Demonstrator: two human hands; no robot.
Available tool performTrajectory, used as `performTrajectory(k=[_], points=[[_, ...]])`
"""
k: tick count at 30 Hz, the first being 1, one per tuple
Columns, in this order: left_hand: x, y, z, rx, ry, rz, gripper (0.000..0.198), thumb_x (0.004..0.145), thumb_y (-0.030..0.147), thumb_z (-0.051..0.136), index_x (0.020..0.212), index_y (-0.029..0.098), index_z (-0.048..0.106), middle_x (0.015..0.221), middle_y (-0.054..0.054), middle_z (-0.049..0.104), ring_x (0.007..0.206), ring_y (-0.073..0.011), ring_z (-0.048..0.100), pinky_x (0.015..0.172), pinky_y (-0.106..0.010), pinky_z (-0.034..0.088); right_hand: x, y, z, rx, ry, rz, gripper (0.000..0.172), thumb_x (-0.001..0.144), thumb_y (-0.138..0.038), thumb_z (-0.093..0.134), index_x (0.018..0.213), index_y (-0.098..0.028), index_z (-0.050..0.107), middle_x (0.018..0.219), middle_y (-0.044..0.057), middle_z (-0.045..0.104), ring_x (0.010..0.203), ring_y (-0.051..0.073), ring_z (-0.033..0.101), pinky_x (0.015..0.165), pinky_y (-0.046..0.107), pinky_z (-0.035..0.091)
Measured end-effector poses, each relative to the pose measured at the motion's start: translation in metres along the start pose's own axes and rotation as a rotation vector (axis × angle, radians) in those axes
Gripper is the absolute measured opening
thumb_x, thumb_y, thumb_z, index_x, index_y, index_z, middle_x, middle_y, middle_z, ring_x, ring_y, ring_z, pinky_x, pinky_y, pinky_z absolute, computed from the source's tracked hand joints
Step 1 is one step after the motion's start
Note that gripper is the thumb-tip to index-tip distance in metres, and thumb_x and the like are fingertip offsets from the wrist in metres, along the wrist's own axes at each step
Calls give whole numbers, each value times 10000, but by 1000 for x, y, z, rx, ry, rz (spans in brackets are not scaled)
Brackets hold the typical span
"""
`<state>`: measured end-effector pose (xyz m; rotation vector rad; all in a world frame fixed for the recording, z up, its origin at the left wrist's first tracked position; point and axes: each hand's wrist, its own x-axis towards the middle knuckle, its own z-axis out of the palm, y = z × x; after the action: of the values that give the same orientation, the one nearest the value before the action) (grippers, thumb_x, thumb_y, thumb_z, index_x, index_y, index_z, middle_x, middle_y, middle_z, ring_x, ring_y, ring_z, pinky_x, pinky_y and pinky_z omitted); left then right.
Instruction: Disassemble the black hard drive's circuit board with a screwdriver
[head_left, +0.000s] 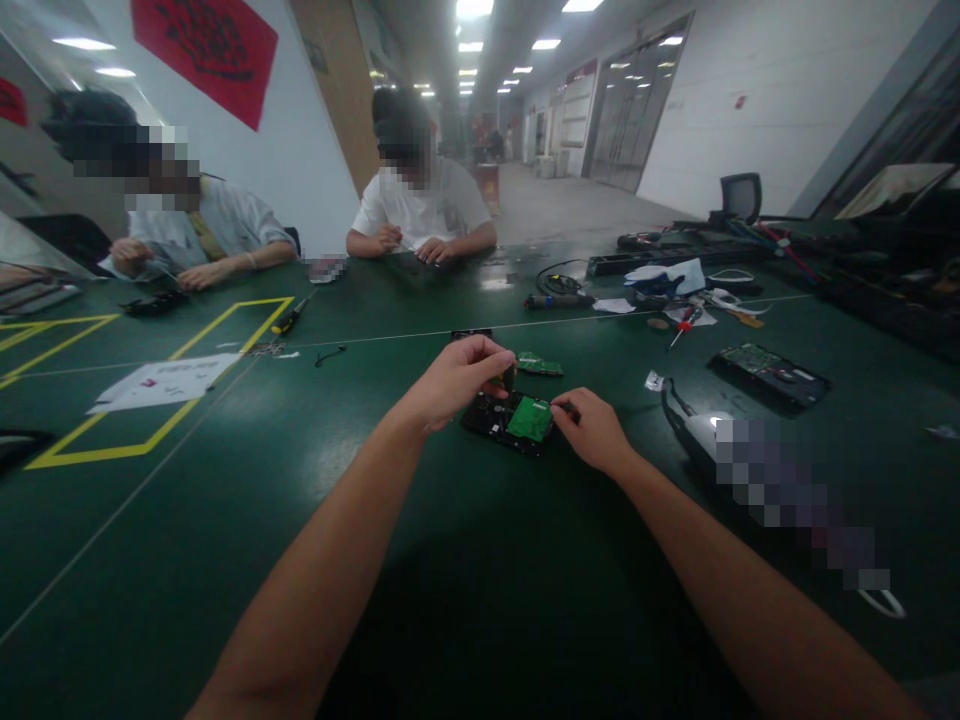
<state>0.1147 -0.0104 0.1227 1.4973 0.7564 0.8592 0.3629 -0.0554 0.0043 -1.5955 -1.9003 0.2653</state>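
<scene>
A black hard drive (499, 420) with a green circuit board (529, 418) lies on the dark green table (450, 580) in front of me. My left hand (457, 380) hovers over its far edge, fingers curled in a pinch around a small dark item I cannot name. My right hand (592, 428) rests at the drive's right side, fingers closed on a thin dark tool whose tip touches the board. A second loose green board (538, 365) lies just beyond the drive.
Two other people sit at the far left and far middle of the table, working with their own hands. Another opened drive (769, 372), a red-handled screwdriver (682, 326), cables (559, 285), a yellow-handled screwdriver (289, 320), a paper sheet (161, 383) and yellow floor-tape lines lie about.
</scene>
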Motion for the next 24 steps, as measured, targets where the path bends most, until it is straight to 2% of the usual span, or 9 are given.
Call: performTrajectory(k=[3, 9, 15, 20, 24], points=[[0, -1, 0, 27, -13, 16, 264, 888, 398, 746, 888, 164, 626, 958, -91, 697, 793, -150, 641, 636, -261, 545, 0, 0, 0, -5, 2, 11, 199, 984, -315, 572, 1032, -199, 726, 1009, 70, 686, 810, 186, 632, 735, 332, 482], [-1, -4, 2, 54, -111, 84, 262, 908, 386, 727, 1072, 183, 704, 917, -39, 651, 801, -133, 621, 683, -254, 574, 0, 2, 1, -12, -1, 7, 197, 985, -311, 572, 1033, -198, 726, 1025, 73, 685, 824, 189, 636, 751, 337, 488], [-1, -2, 4, -2, -92, 50, 220, 917, 376, 713, 896, 159, 680, 913, -44, 628, 826, -140, 608, 706, -272, 594, 0, -1, 0, -6, 5, 13, 188, 981, -298, 576, 1034, -194, 723, 1018, 72, 684, 818, 185, 636, 754, 330, 485], [-2, 3, 4, -125, -70, -27, 176, 926, 331, 642, 880, 161, 654, 952, -83, 661, 919, -186, 644, 715, -300, 608, -1, -4, -1, -4, 7, 19, 177, 976, -292, 580, 1024, -200, 722, 1006, 72, 693, 829, 191, 633, 759, 328, 483], [-2, 2, 0, -39, -45, -15, 220, 899, 376, 708, 865, 171, 635, 962, -77, 663, 864, -168, 640, 704, -300, 613, -1, -5, -1, 2, 6, 23, 172, 974, -295, 585, 1022, -201, 721, 1010, 73, 693, 832, 192, 636, 764, 328, 483]])
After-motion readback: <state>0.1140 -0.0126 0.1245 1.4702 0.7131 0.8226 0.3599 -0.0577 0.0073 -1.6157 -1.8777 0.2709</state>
